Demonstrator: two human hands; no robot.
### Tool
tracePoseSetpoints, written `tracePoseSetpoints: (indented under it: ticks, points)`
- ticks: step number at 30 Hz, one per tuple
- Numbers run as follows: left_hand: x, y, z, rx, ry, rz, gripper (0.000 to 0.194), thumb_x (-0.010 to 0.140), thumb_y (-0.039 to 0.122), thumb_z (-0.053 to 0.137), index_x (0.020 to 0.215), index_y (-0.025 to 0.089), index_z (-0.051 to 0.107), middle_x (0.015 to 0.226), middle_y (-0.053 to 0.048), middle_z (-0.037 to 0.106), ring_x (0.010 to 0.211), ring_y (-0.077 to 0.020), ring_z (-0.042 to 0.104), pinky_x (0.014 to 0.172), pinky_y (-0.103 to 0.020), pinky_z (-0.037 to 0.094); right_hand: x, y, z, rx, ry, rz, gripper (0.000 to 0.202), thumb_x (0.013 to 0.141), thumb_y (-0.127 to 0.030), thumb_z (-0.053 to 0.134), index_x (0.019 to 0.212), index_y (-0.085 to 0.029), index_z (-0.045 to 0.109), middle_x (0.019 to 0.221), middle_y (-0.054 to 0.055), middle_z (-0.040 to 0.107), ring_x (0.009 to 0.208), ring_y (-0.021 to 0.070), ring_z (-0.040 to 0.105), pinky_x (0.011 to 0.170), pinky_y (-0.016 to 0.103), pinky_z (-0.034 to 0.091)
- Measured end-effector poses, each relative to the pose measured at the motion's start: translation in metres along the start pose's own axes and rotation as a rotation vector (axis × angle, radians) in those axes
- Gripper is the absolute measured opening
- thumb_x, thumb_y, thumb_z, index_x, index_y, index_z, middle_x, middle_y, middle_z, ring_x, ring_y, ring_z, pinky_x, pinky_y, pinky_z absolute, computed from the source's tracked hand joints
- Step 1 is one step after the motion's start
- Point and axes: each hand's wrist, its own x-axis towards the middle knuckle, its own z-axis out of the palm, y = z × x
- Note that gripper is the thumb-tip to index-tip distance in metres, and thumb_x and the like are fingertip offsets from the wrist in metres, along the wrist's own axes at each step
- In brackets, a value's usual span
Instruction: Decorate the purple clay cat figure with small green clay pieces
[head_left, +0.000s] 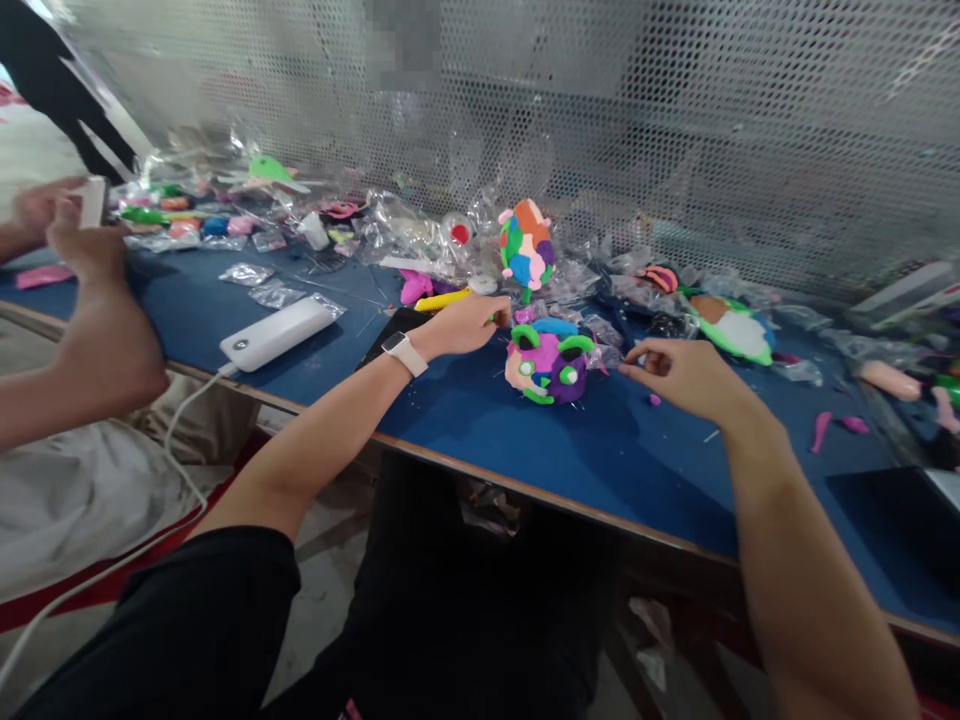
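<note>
A colourful clay animal head [546, 368] sits on the blue table between my hands, with green ears, round white-and-green eyes and a half peach, half purple face. Just left of it, my left hand [474, 322] has its fingers curled together. A speck of green shows at its fingertips, too small to name. On the other side, my right hand [679, 375] holds thumb and forefinger together; anything between them is too small to make out. Behind the head stands a patchwork clay ball [526, 245] in many colours. A small pink clay bit [655, 400] lies under my right fingers.
Plastic bags and clay pieces line the back against a perforated metal panel [675, 120]. A white power bank [281, 335] with a cable lies left. Another person's hand [86, 235] holds a phone at far left. A dark flat object [900, 530] lies at right.
</note>
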Motion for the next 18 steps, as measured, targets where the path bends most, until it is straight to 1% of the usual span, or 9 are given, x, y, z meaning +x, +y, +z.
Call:
tracePoseSetpoints:
  ticks: [2,3,4,6,9,12,14,16,18]
  points:
    - [-0.001,0.002,0.000,0.052,-0.067,0.005,0.025,0.087,0.009,0.046,0.104,0.019,0.062,0.108,-0.006,0.074,0.097,-0.0193,0.069,0.080,-0.031,0.046,0.003,-0.002,0.008,-0.031,0.144,-0.093,0.040,0.093,-0.059,0.067,0.108,-0.023,0.076,0.094,0.009,0.075,0.087,0.0275,0.071,0.081,0.042,0.055]
    - [-0.001,0.003,0.000,0.088,-0.087,0.000,0.025,0.088,0.011,0.048,0.107,0.019,0.062,0.111,-0.007,0.074,0.098,-0.0201,0.069,0.079,-0.031,0.046,0.005,-0.002,0.013,-0.041,0.191,-0.143,0.043,0.094,-0.059,0.067,0.115,-0.022,0.076,0.106,0.012,0.075,0.099,0.0306,0.071,0.089,0.045,0.056]
    - [-0.002,0.003,0.001,0.129,-0.104,-0.007,0.024,0.089,0.015,0.052,0.111,0.018,0.062,0.113,-0.007,0.074,0.098,-0.0209,0.070,0.078,-0.032,0.046,0.006,-0.002,0.018,-0.049,0.209,-0.179,0.045,0.095,-0.057,0.066,0.120,-0.021,0.075,0.115,0.014,0.074,0.109,0.0331,0.070,0.097,0.048,0.055]
    - [-0.002,0.004,0.003,0.209,-0.126,-0.044,0.029,0.091,0.023,0.058,0.120,0.018,0.061,0.115,-0.009,0.075,0.097,-0.0228,0.070,0.074,-0.032,0.044,0.010,-0.002,0.027,-0.075,0.191,-0.209,0.042,0.098,-0.052,0.063,0.123,-0.021,0.075,0.122,0.015,0.072,0.116,0.0353,0.067,0.104,0.052,0.054]
    - [-0.003,0.006,0.006,0.300,-0.129,-0.139,0.033,0.097,0.029,0.058,0.128,0.018,0.057,0.113,-0.011,0.075,0.099,-0.0259,0.072,0.072,-0.033,0.045,0.014,-0.001,0.036,-0.104,0.160,-0.188,0.032,0.099,-0.041,0.060,0.116,-0.021,0.077,0.117,0.013,0.075,0.112,0.0344,0.068,0.099,0.051,0.055]
    - [-0.002,0.007,0.009,0.348,-0.113,-0.222,0.027,0.102,0.027,0.050,0.127,0.018,0.058,0.112,-0.011,0.075,0.103,-0.0281,0.073,0.077,-0.035,0.049,0.018,-0.001,0.039,-0.107,0.147,-0.138,0.023,0.097,-0.034,0.061,0.105,-0.022,0.078,0.104,0.010,0.077,0.099,0.0301,0.070,0.089,0.045,0.055]
    - [-0.001,0.008,0.012,0.370,-0.088,-0.254,0.025,0.104,0.024,0.046,0.125,0.018,0.059,0.112,-0.011,0.075,0.102,-0.0291,0.073,0.079,-0.037,0.052,0.021,-0.002,0.040,-0.098,0.139,-0.097,0.021,0.096,-0.031,0.061,0.101,-0.021,0.079,0.098,0.009,0.077,0.090,0.0271,0.070,0.083,0.041,0.054]
    - [0.000,0.008,0.015,0.391,-0.051,-0.273,0.025,0.104,0.023,0.046,0.125,0.017,0.059,0.110,-0.011,0.076,0.100,-0.0302,0.074,0.079,-0.038,0.053,0.024,-0.004,0.041,-0.097,0.146,-0.064,0.021,0.095,-0.029,0.061,0.101,-0.020,0.080,0.097,0.010,0.077,0.086,0.0257,0.071,0.080,0.040,0.054]
    - [0.002,0.006,0.018,0.407,-0.016,-0.279,0.026,0.103,0.023,0.048,0.126,0.016,0.058,0.106,-0.011,0.076,0.097,-0.0304,0.075,0.079,-0.038,0.055,0.028,-0.006,0.042,-0.118,0.174,-0.031,0.023,0.095,-0.028,0.061,0.104,-0.020,0.080,0.097,0.010,0.078,0.085,0.0259,0.071,0.079,0.040,0.053]
